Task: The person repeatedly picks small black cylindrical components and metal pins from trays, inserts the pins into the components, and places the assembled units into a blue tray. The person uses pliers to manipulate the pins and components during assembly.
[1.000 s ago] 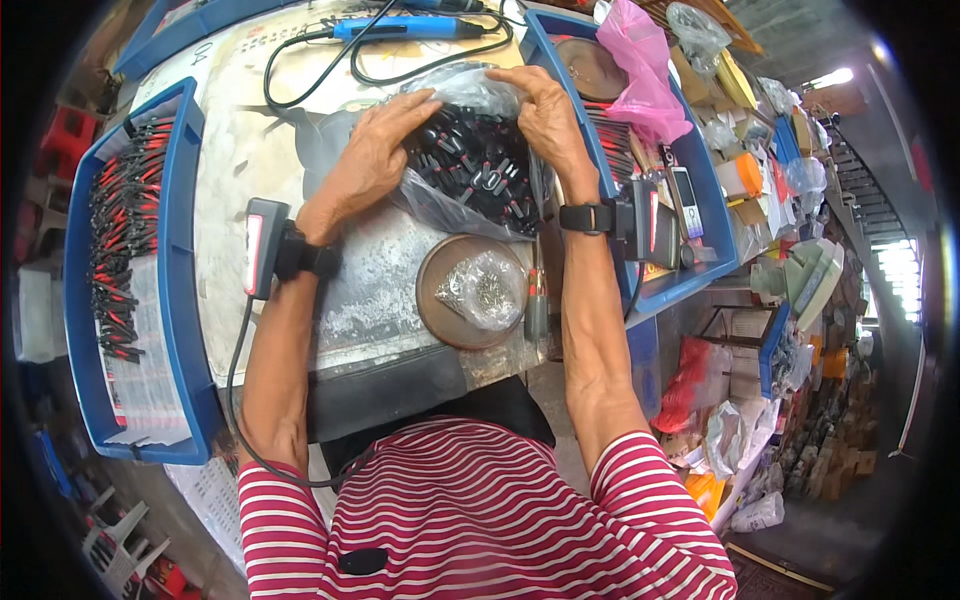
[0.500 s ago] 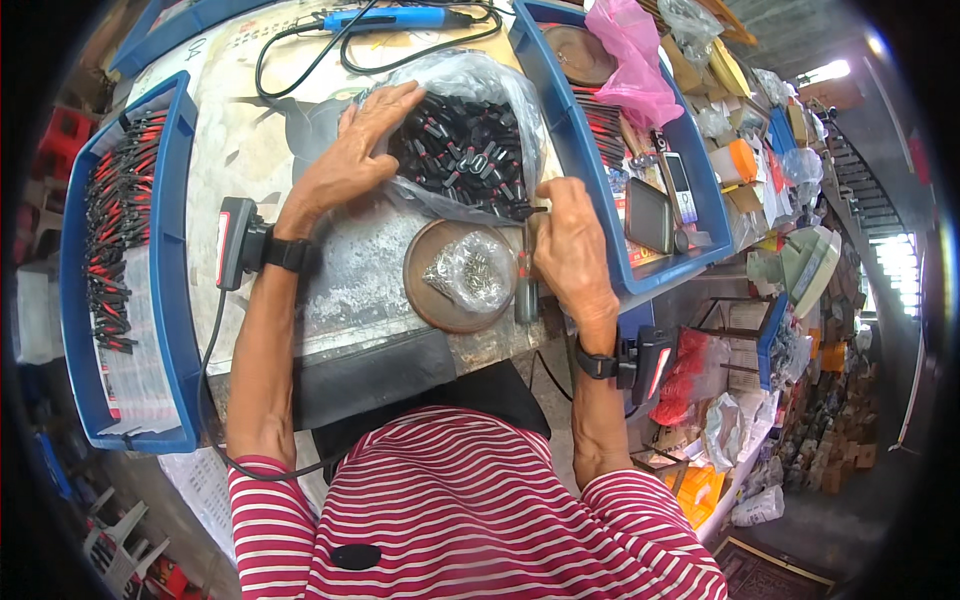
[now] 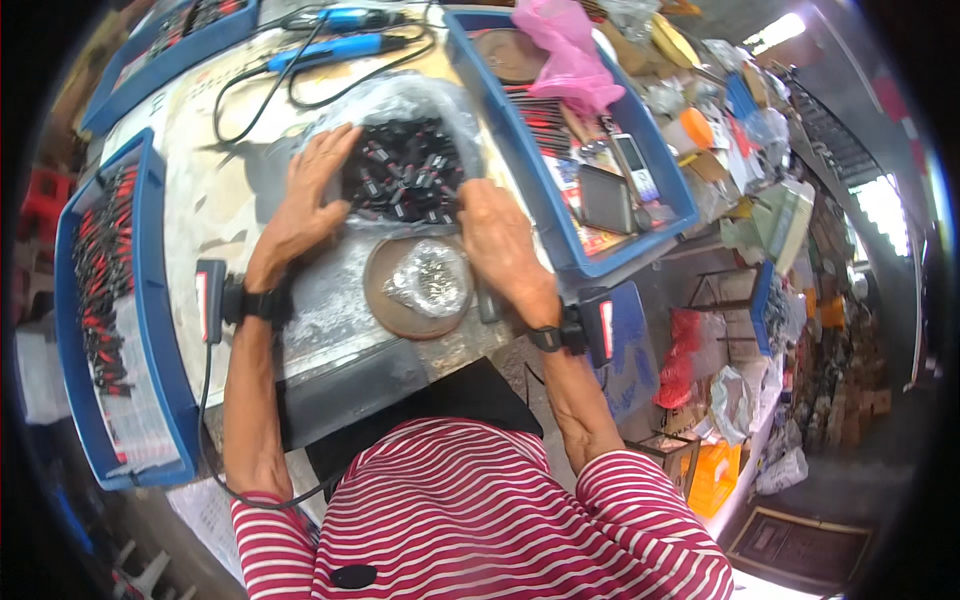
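Left hand (image 3: 302,212), loosely spread, best steadies the plastic bag (image 3: 395,97) lightly. Right hand (image 3: 500,243) curls opposite; I cannot tell what it pinches

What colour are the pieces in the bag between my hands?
The pieces are mostly black with some reddish bits; head view.

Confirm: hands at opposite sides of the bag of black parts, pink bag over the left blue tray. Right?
Wrong tray: the head view shows the pink bag over the right blue tray. Left hand, right hand, bag of black parts: as stated.
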A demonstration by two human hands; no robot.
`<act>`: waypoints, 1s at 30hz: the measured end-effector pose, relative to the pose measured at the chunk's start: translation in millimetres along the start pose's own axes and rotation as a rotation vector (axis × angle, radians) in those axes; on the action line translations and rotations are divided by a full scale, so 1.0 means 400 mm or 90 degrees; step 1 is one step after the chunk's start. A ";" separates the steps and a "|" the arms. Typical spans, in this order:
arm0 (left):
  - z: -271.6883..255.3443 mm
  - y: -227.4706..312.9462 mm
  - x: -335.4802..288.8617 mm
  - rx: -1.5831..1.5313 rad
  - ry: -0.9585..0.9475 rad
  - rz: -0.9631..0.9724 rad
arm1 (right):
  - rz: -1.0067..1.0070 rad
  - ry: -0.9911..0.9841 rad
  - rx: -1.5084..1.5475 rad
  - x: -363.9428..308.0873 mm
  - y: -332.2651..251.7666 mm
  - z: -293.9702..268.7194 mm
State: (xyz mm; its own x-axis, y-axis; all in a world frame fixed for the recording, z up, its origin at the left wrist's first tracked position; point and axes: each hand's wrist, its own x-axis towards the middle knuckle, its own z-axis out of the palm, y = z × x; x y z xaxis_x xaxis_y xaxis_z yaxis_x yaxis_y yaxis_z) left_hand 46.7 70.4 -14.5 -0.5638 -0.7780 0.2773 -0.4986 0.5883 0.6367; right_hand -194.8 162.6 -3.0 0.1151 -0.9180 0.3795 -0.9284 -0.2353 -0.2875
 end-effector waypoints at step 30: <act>-0.066 0.097 -0.108 -0.235 0.166 -0.111 | 0.145 -0.054 -0.010 0.039 0.226 -0.273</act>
State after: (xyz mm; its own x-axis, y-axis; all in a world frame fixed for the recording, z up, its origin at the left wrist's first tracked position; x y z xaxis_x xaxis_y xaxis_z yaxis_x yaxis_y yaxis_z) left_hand 69.2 120.8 17.2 -0.2846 -0.9153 0.2851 -0.2768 0.3632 0.8897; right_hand -315.5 161.9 72.8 -0.0698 -0.9703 0.2316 -0.9388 -0.0146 -0.3442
